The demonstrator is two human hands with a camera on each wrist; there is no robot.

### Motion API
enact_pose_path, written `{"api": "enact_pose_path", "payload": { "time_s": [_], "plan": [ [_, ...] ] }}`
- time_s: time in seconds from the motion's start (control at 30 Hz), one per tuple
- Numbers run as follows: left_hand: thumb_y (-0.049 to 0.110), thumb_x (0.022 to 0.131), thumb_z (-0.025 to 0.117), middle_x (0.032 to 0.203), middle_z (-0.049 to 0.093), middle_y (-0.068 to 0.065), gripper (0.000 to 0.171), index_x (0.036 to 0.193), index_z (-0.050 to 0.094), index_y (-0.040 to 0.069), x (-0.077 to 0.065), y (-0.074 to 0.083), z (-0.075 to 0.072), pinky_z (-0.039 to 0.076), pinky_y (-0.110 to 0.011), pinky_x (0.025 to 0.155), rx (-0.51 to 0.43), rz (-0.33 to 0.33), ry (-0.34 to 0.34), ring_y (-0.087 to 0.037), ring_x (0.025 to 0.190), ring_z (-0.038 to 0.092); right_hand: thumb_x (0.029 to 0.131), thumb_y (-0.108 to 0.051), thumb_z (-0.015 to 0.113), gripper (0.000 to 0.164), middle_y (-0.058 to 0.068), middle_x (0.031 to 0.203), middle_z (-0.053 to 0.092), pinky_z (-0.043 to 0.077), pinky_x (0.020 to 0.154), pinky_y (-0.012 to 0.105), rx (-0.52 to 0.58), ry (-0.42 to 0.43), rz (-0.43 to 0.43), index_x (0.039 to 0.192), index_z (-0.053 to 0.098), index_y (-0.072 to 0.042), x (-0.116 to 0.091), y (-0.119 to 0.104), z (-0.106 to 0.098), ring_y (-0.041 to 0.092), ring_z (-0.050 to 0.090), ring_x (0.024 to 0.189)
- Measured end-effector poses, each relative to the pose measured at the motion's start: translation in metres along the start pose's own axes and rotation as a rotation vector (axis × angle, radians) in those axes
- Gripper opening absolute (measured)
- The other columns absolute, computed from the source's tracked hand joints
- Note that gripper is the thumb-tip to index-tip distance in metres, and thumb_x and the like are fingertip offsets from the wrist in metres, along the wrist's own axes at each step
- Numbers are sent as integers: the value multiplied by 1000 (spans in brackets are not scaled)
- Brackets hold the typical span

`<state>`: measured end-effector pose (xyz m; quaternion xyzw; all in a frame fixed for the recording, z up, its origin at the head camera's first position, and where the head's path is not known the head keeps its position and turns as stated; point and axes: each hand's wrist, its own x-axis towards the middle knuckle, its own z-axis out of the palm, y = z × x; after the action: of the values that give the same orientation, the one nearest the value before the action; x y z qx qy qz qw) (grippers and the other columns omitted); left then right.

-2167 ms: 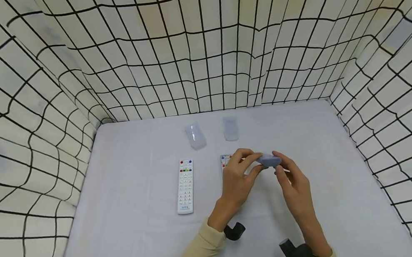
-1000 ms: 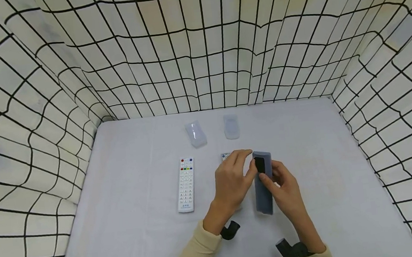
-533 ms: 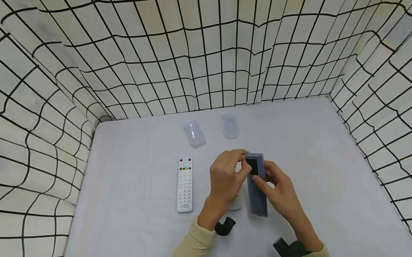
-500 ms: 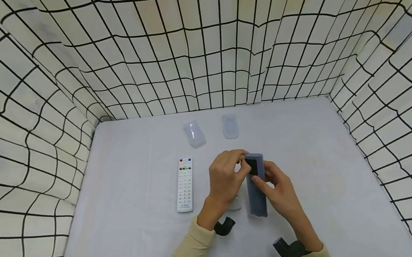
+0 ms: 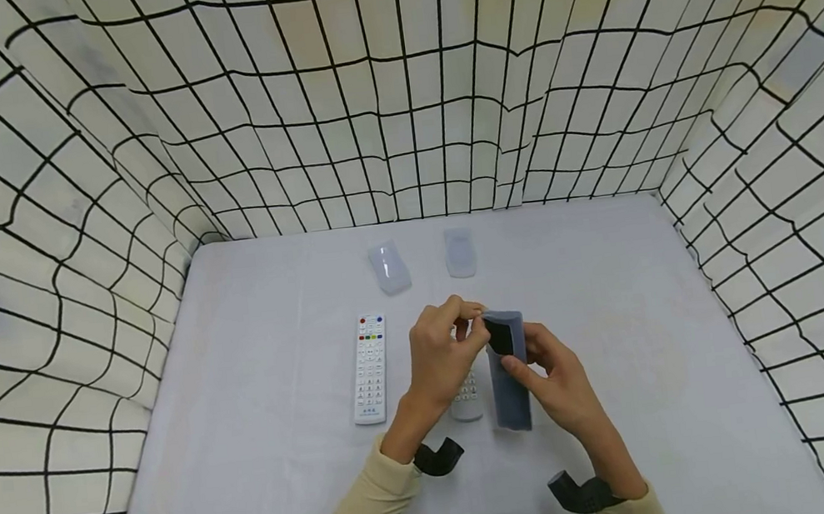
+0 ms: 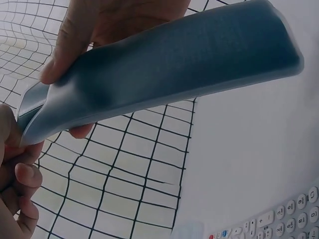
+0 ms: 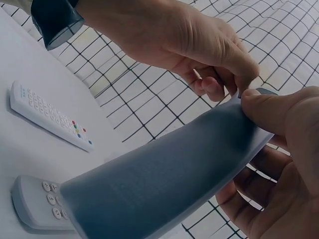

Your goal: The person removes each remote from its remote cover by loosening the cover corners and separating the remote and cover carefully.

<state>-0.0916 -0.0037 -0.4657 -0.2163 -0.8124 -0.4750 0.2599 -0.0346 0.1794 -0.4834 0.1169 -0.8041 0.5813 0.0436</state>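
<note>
A dark remote control sits inside a bluish translucent silicone cover, held above the table with its far end showing black through the cover's opening. My left hand pinches the cover's edge at that opening, thumb against fingertip. From the other side my right hand grips the covered remote, its thumb lying across the cover near the open end. In the left wrist view the cover's smooth face spans the upper part, and its lip is pulled out towards the left fingers.
A white remote lies on the white table to the left. Beneath my left hand lies a second, greyish remote, partly hidden. Further back are two clear covers. Black-lined white walls enclose the table's back and sides.
The covered remote has swung from end-on to lengthwise and shifted left with both hands. My left fingers have drawn the cover's edge outward, so more black shows and the greyish remote is less hidden.
</note>
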Motion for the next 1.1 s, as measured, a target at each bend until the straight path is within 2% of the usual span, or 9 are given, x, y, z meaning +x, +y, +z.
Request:
{"api": "enact_pose_path", "payload": {
  "time_s": [0.17,0.37,0.57,0.63,0.77,0.87,1.1],
  "plan": [
    [5,86,66,95,81,1,8,90,68,11,1,1,-6,41,-26,67,-65,-70,-69,-12,72,56,99,-3,70,42,14,123,74,57,92,28,25,-41,-5,138,58,-10,-1,2,-5,6,70,104],
    [3,90,67,99,81,1,11,91,68,14,2,2,-11,42,-30,73,-189,-182,-164,-10,76,55,98,3,68,41,18,122,74,57,93,24,100,-92,-26,137,57,-3,-1,6,-10,5,70,108],
    [3,93,68,99,82,-4,11,88,65,13,3,0,-12,45,-33,79,-338,-255,-232,-4,75,61,98,6,65,41,-4,124,75,57,92,23,174,-137,-51,137,56,0,-2,12,-13,6,71,115],
    [2,94,67,100,81,-6,12,87,63,11,3,0,-13,48,-30,79,-395,-284,-255,-4,78,64,98,7,65,42,-11,124,75,57,91,25,198,-153,-51,138,55,-1,-3,13,-13,8,71,116],
    [-1,95,66,101,80,-12,12,87,62,7,4,-1,-14,49,-24,75,-499,-338,-306,-4,82,67,97,8,64,41,-11,125,74,56,93,25,246,-170,-85,136,55,0,-4,16,-13,9,71,117],
    [-2,94,66,100,80,-16,11,87,61,5,5,-3,-14,47,-22,72,-545,-354,-341,-4,81,67,97,9,64,40,-9,127,73,55,93,24,272,-176,-107,135,56,2,-5,17,-12,9,70,118],
    [-1,96,66,102,78,-24,10,89,61,1,7,-11,-10,45,-20,64,-611,-382,-393,-4,73,64,97,5,67,38,-12,127,72,54,91,23,268,-167,-87,133,57,0,-3,15,-11,9,70,117]
  ]
}}
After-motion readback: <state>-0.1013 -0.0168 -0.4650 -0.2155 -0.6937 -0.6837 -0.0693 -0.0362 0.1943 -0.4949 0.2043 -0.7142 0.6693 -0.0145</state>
